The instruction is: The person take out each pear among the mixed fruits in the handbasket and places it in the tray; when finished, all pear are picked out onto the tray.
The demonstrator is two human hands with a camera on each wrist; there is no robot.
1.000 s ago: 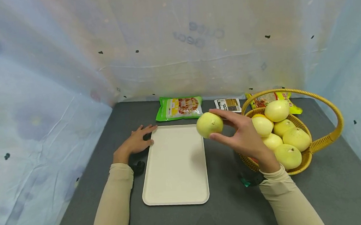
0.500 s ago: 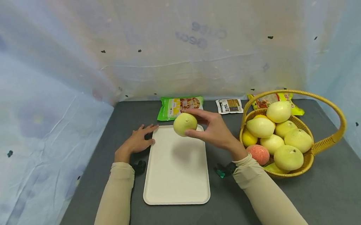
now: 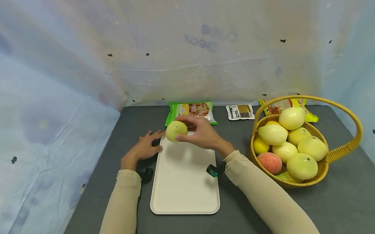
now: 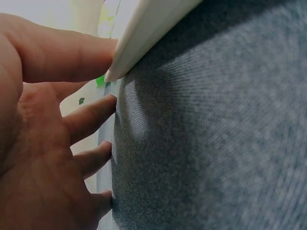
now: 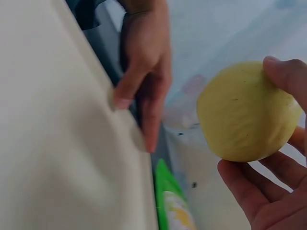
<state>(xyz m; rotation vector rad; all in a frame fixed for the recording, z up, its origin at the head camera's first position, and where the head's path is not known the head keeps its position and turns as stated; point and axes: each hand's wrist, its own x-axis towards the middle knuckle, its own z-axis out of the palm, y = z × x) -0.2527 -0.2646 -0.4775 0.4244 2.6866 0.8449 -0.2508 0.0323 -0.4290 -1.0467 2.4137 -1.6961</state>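
Observation:
My right hand [image 3: 202, 133] holds a round, pale yellow-green fruit [image 3: 174, 131] over the far left part of a cream tray [image 3: 185, 190]. In the right wrist view, thumb and fingers grip the fruit [image 5: 247, 112] from the side, well above the tray. My left hand [image 3: 143, 147] rests on the dark table by the tray's far left corner. Its fingers are spread on the cloth, and the thumb [image 4: 72, 55] touches the tray's rim [image 4: 144, 40] in the left wrist view.
Right of the tray stands a wicker basket [image 3: 323, 167] with a tall handle, holding several pale fruits, a yellow one and a red one [image 3: 270, 162]. Along the back lie a green food packet [image 3: 171, 119], a small white packet [image 3: 240, 111] and a yellow packet [image 3: 310, 116].
My right hand has carried the fruit leftward from beside the basket to above the tray's far left part. The left hand has stayed at the tray's edge.

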